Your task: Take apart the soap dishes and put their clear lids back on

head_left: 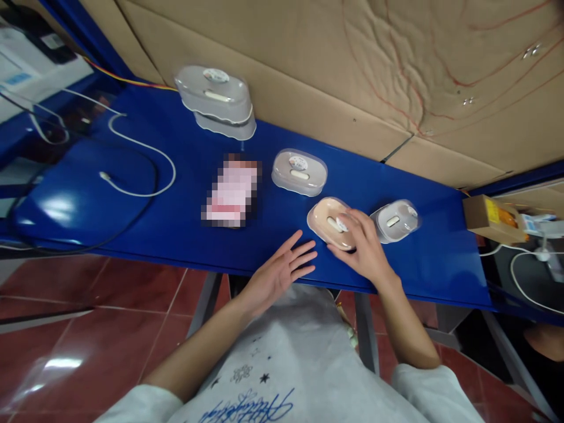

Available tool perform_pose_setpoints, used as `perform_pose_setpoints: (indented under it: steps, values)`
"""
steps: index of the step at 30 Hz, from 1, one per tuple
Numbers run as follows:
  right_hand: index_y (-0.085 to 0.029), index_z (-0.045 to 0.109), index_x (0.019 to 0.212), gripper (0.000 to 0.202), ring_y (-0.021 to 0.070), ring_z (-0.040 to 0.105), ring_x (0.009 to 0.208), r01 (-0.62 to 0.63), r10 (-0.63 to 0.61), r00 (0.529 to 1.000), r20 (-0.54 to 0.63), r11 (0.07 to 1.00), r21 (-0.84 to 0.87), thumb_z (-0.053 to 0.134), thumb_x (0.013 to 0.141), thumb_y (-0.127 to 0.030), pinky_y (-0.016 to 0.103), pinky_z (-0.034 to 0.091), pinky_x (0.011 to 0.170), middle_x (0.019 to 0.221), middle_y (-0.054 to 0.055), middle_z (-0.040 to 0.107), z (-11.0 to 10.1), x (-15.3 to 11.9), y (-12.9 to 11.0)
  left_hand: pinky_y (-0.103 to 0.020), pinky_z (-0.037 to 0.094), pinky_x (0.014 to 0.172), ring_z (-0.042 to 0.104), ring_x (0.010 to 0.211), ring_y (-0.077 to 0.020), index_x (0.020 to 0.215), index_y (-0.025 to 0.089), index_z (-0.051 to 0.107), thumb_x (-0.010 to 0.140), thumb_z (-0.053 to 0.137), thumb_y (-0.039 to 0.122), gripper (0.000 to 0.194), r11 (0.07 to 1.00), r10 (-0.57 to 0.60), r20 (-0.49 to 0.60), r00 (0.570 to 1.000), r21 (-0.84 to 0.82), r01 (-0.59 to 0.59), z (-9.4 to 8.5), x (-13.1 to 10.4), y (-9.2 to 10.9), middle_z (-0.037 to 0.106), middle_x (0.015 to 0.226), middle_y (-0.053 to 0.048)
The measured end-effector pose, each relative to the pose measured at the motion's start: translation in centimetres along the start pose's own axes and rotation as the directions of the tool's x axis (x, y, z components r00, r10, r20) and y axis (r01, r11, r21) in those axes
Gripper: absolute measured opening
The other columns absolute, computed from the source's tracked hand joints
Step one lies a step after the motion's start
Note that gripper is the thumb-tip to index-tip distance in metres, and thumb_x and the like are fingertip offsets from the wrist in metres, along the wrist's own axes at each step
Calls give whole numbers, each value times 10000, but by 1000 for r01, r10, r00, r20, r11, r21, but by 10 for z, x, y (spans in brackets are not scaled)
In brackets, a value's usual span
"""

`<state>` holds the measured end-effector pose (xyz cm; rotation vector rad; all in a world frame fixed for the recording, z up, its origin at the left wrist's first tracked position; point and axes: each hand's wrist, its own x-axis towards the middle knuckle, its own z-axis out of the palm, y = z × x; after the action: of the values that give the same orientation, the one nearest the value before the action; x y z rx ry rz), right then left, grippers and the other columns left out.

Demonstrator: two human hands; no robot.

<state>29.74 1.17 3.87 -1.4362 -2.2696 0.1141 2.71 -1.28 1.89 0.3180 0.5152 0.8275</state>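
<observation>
A beige oval plastic box (324, 214) with a clear cover, a pale bar on top and a round sticker stands near the table's front edge. My right hand (363, 247) grips its right end, the thumb low at the front and the fingers over the top. To the left of that box my left hand (288, 267) is held open with its fingers apart, touching nothing. A grey oval box (399, 223) of the same shape sits just right of my right hand, partly behind the fingers. Another grey oval box (299, 173) stands behind and to the left.
Two stacked grey boxes (215, 100) stand at the back left by the cardboard wall (299, 82). A blurred-out pinkish object (233, 191) lies on the blue table (189, 153). White and black cables (170, 176) loop at left. A small cardboard carton (489, 220) is at right.
</observation>
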Motion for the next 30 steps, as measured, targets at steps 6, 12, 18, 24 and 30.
perform_pose_setpoints:
  steps: [6, 12, 18, 24, 30]
  values:
    - [-243, 378, 1678, 681, 432, 257, 1663, -130, 145, 989, 24, 941, -312, 560, 1071, -494, 745, 201, 1299, 1752, 162, 390, -4, 37, 29, -530, 443, 1215, 540, 1509, -375, 1485, 292, 666, 1036, 693, 399, 462, 997, 5, 7, 1000, 80, -5, 3, -3, 2, 608, 1604, -135]
    - [-284, 296, 1715, 679, 369, 253, 1677, -282, 297, 955, 4, 911, -301, 410, 1108, -567, 715, 193, 1316, 1792, 113, 322, -38, 37, 57, -516, 484, 1169, 545, 1496, -392, 1383, 244, 717, 1007, 725, 422, 417, 992, 13, 7, 1000, 127, -14, 4, -3, 3, 611, 1596, -150]
    - [-252, 518, 1597, 559, 315, 487, 1567, -373, 365, 927, -91, 924, -87, 403, 1125, -526, 594, 383, 1289, 1643, 133, 561, -75, -5, 91, -497, 508, 1136, 556, 1479, -396, 1317, 227, 740, 984, 751, 456, 404, 987, 12, 23, 1000, 158, -15, 3, -2, 4, 617, 1583, -158]
    - [-252, 568, 1551, 643, 387, 532, 1520, -352, 338, 935, -111, 925, -141, 581, 1038, -640, 652, 422, 1232, 1625, 164, 572, -64, -15, 86, -492, 514, 1129, 565, 1467, -378, 1292, 220, 740, 1009, 708, 472, 381, 982, 23, 42, 999, 189, -30, 1, -1, 1, 621, 1574, -155]
    - [-332, 573, 1542, 551, 406, 529, 1511, -249, 245, 968, -47, 944, -216, 651, 1035, -535, 670, 442, 1193, 1669, 135, 518, -46, -27, 41, -477, 547, 1110, 608, 1419, -351, 1277, 216, 748, 1050, 642, 425, 326, 963, 59, 33, 998, 262, -65, 1, -1, -2, 654, 1524, -146]
